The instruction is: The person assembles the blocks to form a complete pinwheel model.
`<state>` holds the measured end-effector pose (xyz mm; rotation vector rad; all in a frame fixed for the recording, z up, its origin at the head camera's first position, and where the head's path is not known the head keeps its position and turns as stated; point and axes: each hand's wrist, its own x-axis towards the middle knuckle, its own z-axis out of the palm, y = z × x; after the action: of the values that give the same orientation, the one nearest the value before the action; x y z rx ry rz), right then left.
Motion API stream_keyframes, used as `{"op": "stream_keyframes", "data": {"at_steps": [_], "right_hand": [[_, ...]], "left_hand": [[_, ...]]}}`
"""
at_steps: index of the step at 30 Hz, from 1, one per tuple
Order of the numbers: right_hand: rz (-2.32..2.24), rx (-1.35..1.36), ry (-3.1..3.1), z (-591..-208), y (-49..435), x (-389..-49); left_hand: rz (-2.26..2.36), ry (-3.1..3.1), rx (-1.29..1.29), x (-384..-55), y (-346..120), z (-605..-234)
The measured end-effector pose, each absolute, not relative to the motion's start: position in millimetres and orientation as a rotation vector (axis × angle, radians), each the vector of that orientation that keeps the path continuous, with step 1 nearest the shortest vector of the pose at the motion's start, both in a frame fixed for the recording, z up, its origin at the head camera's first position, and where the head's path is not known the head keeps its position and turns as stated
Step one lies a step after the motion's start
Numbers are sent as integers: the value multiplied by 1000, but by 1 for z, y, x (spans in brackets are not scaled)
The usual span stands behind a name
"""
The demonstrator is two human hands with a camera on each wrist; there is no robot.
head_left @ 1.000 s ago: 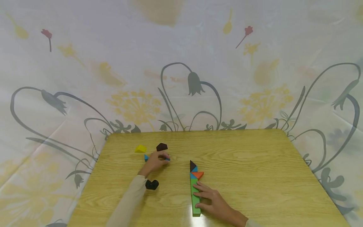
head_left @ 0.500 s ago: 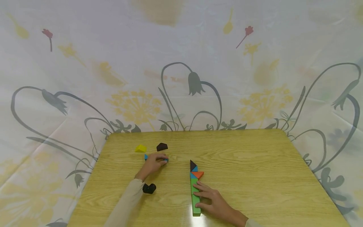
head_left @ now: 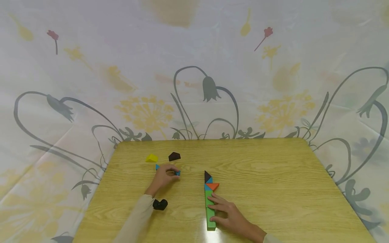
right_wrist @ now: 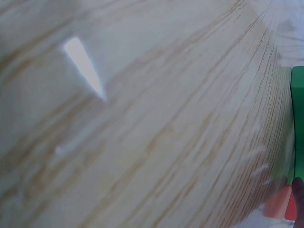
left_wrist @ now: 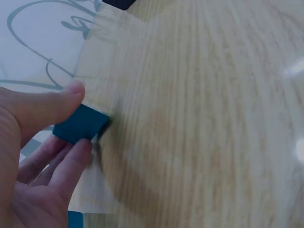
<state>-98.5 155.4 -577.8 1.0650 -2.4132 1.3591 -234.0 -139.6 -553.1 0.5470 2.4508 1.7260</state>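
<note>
My left hand [head_left: 164,178] pinches a small blue block [left_wrist: 80,124] between thumb and fingertips at the left of the table. A second blue block [head_left: 157,166] lies just behind that hand, partly hidden by it. My right hand [head_left: 232,216] rests its fairly straight fingers along the right side of two green blocks [head_left: 210,216] set end to end. Beyond them the row goes on with blue pieces [head_left: 207,187], an orange triangle [head_left: 214,186] jutting right and a dark triangle [head_left: 207,176] at the tip. In the right wrist view, a fingertip [right_wrist: 299,194] overlaps the green block's edge.
A yellow block [head_left: 152,158] and a dark brown block [head_left: 174,156] lie toward the back left of the wooden table [head_left: 273,175]. A small black device [head_left: 160,204] sits at the left cuff. Behind the table hangs a flower-printed curtain [head_left: 194,50].
My left hand has shifted slightly and turned the blue block, so more of it shows between the fingertips. The right hand and the row of blocks have stayed put.
</note>
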Motion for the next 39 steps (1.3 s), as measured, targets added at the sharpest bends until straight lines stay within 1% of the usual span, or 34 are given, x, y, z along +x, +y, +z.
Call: {"op": "stream_keyframes", "data": {"at_steps": [3,6,9,10,13,17,22,23,30,39], "right_hand": [[1375,1071,-2408,-564,153,-95],[1388,1078,-2415,-550,152,-92],[1387,1085,-2410,-544,151,-91],[1388,1087,-2404,-545,151,-91],[1389,1091,-2396,-547,151,-92],[1390,1087,-2410,-563,153,-95],[1368,1075,-2434,-584,157,-100],[1365,1075,-2439,-585,158,-101],[1382,1087,-2439,-584,158,-101],[1384,1097,-2436,-584,159,-101]], "left_hand": [[1798,2391,454,-233,-135,-558],[1832,2366,420,-230,-130,-559],[1826,2348,425,-224,-123,-547],[1819,2340,434,-222,-120,-542],[1816,2330,440,-221,-114,-543],[1832,2363,516,-222,-106,-551],[1852,2306,566,-212,-96,-533],[1861,2296,547,-212,-94,-532],[1807,2396,539,-219,-85,-556],[1828,2388,549,-218,-75,-558]]}}
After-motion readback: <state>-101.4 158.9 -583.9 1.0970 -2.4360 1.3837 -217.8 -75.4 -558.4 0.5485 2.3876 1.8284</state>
